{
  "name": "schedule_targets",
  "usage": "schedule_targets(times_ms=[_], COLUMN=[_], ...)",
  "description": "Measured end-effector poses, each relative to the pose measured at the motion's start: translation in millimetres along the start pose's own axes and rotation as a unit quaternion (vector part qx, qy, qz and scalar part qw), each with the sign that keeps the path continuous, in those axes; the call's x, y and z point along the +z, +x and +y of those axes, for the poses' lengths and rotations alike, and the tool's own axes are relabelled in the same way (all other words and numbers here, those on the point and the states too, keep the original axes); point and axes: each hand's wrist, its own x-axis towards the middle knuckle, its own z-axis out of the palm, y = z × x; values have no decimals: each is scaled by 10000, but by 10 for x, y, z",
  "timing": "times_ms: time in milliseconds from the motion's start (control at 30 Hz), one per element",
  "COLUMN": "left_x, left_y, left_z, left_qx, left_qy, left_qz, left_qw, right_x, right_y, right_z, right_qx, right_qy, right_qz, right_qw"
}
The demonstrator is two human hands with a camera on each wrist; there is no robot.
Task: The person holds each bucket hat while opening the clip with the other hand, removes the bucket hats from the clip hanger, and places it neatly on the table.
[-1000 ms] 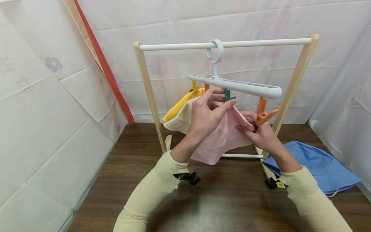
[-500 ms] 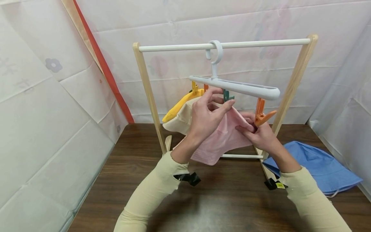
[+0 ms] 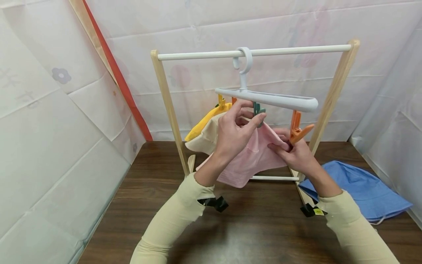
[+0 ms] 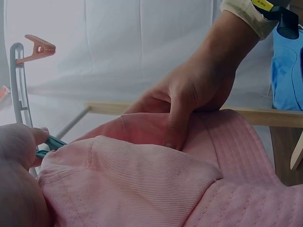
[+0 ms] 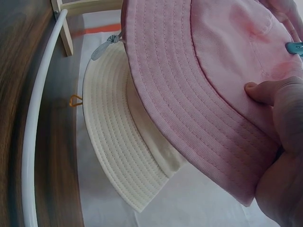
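A pink bucket hat [image 3: 254,154] hangs between my hands under the white hanger [image 3: 280,101]. With thumb and fingers, my left hand [image 3: 234,130] pinches a green clothespin [image 3: 258,109] fixed to the hanger, close at the hat's top edge. My right hand [image 3: 298,154] grips the hat at its right side, thumb on the near face and fingers behind. In the right wrist view the stitched pink brim [image 5: 175,85] spreads out beside that thumb. An orange clothespin [image 3: 298,132] hangs from the hanger just above my right hand.
A cream hat [image 3: 206,137] and a yellow hat [image 3: 207,119] hang farther back on the hanger. The hanger hooks over the white rod of a wooden rack [image 3: 339,84]. On the table's right lies a blue hat [image 3: 359,190]. White sheets [image 3: 66,146] enclose the table.
Both hands keep nearly the same pose. A little more of the green clothespin shows beside my left thumb, and the rack and hanger sit slightly farther left in the head view.
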Motion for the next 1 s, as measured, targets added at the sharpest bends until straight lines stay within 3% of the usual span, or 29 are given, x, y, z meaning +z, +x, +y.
schedule_targets(times_ms=[533, 1000], left_x=[-8, -7], left_y=[17, 23], left_z=[-6, 6], left_qx=[-56, -39], left_qy=[-323, -267], left_qz=[-65, -92], left_qw=[9994, 9996], right_x=[-3, -6], right_y=[-21, -30], right_z=[-28, -59], right_qx=[-2, 6], right_qy=[3, 208], right_qz=[128, 175], right_qw=[9999, 9996])
